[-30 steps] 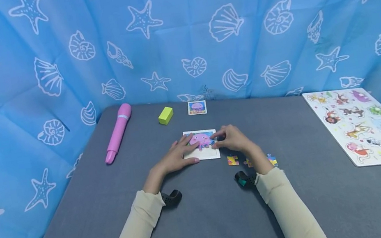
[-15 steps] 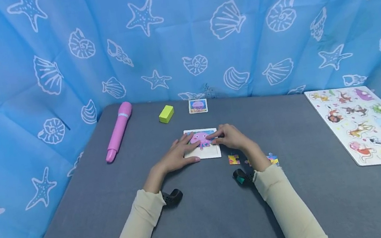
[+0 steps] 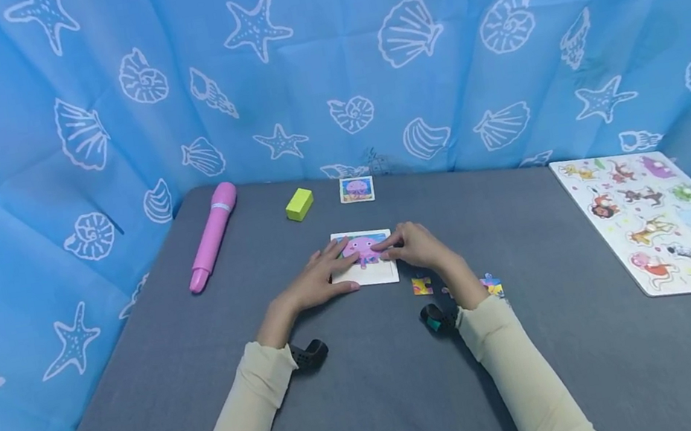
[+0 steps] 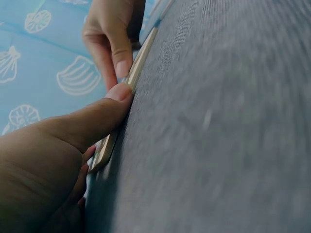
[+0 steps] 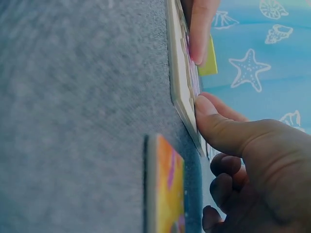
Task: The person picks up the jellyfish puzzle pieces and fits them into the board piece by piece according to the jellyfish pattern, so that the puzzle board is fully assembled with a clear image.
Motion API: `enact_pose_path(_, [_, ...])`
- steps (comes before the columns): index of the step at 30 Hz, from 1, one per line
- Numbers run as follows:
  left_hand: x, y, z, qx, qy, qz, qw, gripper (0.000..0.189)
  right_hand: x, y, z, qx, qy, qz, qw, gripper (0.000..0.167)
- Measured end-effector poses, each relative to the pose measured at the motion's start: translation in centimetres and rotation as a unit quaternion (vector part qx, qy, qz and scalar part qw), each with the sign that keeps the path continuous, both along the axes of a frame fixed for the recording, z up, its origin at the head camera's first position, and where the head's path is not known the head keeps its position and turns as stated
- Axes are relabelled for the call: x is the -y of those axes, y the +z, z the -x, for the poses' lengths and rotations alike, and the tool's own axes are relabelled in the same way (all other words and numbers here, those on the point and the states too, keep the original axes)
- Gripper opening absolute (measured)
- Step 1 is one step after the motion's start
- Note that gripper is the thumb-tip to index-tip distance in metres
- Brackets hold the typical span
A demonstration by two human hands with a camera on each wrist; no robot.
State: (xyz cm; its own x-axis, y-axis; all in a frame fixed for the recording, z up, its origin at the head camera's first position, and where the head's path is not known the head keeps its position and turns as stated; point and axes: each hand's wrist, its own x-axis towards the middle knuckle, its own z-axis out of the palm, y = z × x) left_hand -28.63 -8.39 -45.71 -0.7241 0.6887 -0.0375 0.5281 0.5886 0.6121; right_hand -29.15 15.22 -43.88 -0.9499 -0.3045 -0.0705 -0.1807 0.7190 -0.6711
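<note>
A small white-framed jigsaw board [image 3: 378, 276], partly filled with a pink sea creature with eyes, lies on the grey table between both hands. The left hand [image 3: 312, 282] rests over its left side, fingers spread across the picture, thumb [image 4: 119, 93] against the near edge. At the board's right side, the right hand [image 3: 420, 247] has thumb [image 5: 206, 107] and index finger close together on a jigsaw piece within the picture. That piece is mostly hidden by the fingers. Loose jigsaw pieces lie nearby, among them a yellow-pink one [image 3: 421, 285] and one [image 3: 491, 286] beside the right wrist.
A small picture card [image 3: 356, 189] of the pink creature lies behind the board. Left of it are a yellow-green block [image 3: 299, 205] and a pink microphone-shaped toy [image 3: 213, 236]. An animal peg puzzle board [image 3: 668, 217] lies at the right. A blue shell-print curtain [image 3: 311, 85] hangs behind.
The right thumb and index finger have shifted slightly left over the picture. The left hand stays on the board. The whole head view has tilted a little.
</note>
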Motion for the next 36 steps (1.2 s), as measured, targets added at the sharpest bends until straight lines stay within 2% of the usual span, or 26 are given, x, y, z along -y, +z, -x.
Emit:
enact_pose_path(6, [1.7, 0.2, 0.0, 0.007, 0.007, -0.027, 0.9996, 0.06, -0.3, 0.2, -0.4, -0.014, -0.008, 0.031, 0.9994, 0.021])
enact_pose_path(11, [2.5, -0.2, -0.1, 0.006, 0.006, -0.037, 0.9993, 0.058, -1.7, 0.1, -1.6, -0.017, -0.033, 0.062, 0.9974, 0.025])
enact_pose_path(17, [3.1, -0.2, -0.3, 0.005, 0.02, -0.057, 0.9982, 0.055, -3.2, 0.5, -2.9, -0.019, -0.045, 0.065, 0.9967, 0.031])
enact_pose_path(22, [3.0, -0.1, -0.5, -0.009, 0.03, -0.061, 0.9976, 0.053, -4.4, 1.2, -4.1, -0.007, -0.05, 0.049, 0.9975, 0.034])
enact_pose_path(27, [3.1, -0.1, -0.4, -0.022, 0.046, -0.07, 0.9963, 0.05, -5.0, 1.6, -5.3, 0.01, -0.042, 0.008, 0.999, 0.037])
enact_pose_path(31, [3.1, -0.1, -0.5, -0.019, 0.062, -0.069, 0.9955, 0.049, -5.4, 1.5, -6.3, 0.029, -0.033, -0.005, 0.999, 0.036])
enact_pose_path(36, [2.8, 0.0, -0.6, -0.017, 0.07, -0.071, 0.9949, 0.047, -5.8, 1.2, -7.1, 0.019, -0.012, -0.031, 0.9993, 0.037])
